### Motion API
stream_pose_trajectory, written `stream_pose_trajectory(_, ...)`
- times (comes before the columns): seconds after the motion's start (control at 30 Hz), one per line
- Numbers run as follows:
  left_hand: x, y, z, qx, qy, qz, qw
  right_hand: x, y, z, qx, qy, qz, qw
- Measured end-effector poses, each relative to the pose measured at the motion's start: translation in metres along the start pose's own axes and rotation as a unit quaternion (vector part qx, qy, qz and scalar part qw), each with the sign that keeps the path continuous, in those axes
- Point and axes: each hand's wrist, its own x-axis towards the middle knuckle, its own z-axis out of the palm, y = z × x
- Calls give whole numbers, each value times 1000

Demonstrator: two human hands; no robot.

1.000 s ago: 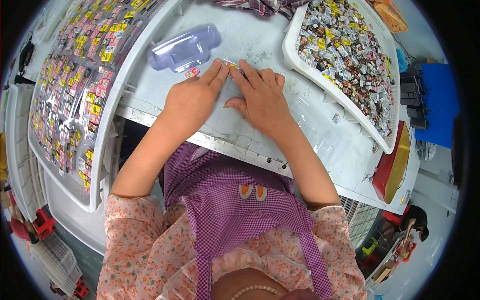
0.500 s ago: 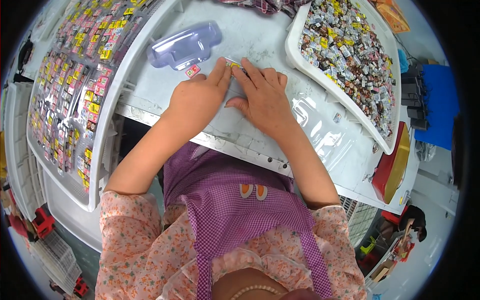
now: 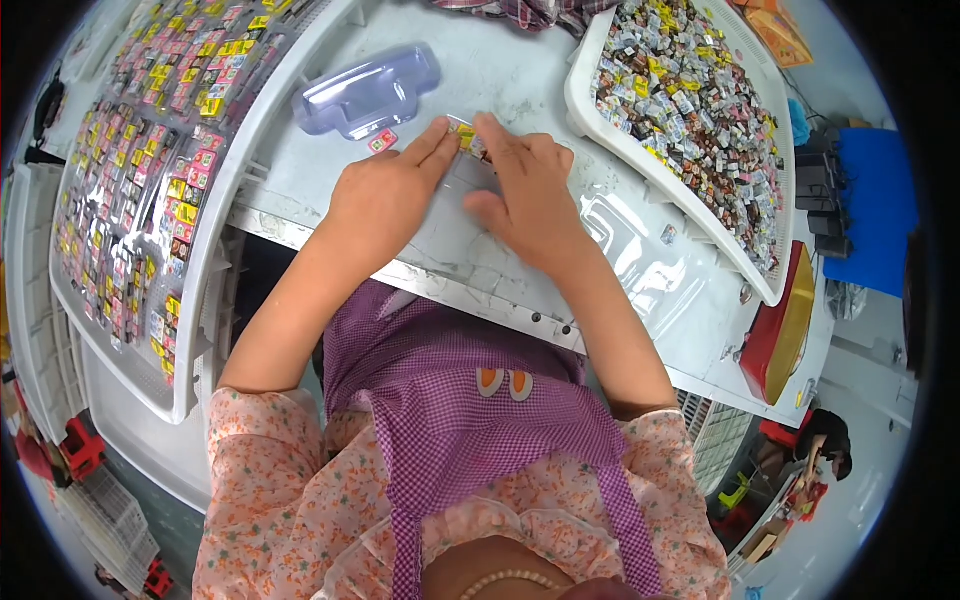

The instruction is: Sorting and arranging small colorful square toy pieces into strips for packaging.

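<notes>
My left hand [image 3: 382, 198] rests on the white table, its index and middle fingers stretched out against the left end of a short row of small yellow and dark printed pieces [image 3: 466, 138]. Over the right end of that row reaches my right hand [image 3: 535, 190], fingers extended and thumb held apart. The row seems to lie in a clear plastic blister, mostly covered by my hands. Just left of my fingertips is a loose pink piece [image 3: 382, 140]. Behind it sits an empty bluish clear plastic shell [image 3: 367, 95].
A white tray [image 3: 262, 125] at left holds rows of filled clear packs. Another white tray [image 3: 580, 95] at right is heaped with small loose pieces. Clear plastic shells [image 3: 645, 270] and one small piece [image 3: 668, 235] lie right of my hand. A red-and-gold box [image 3: 780, 330] stands near the right edge.
My right fingers have lifted and drawn slightly back, uncovering more of the yellow and dark pieces. My left hand stays almost in place.
</notes>
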Motion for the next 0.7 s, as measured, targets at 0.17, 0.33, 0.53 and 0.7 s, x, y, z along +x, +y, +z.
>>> stream_pose_trajectory(0.17,-1,-1,-1,-36,18,-11,999,1,11,-21,175,52,45,982)
stream_pose_trajectory(0.33,-4,12,-9,-73,1,-15,997,5,6,-57,284,30,139,948)
stream_pose_trajectory(0.53,4,32,-10,-69,-32,49,996,-15,13,-63,3,-13,65,998)
stream_pose_trajectory(0.7,9,38,-4,-9,-41,50,998,-23,6,-37,-59,-15,62,996)
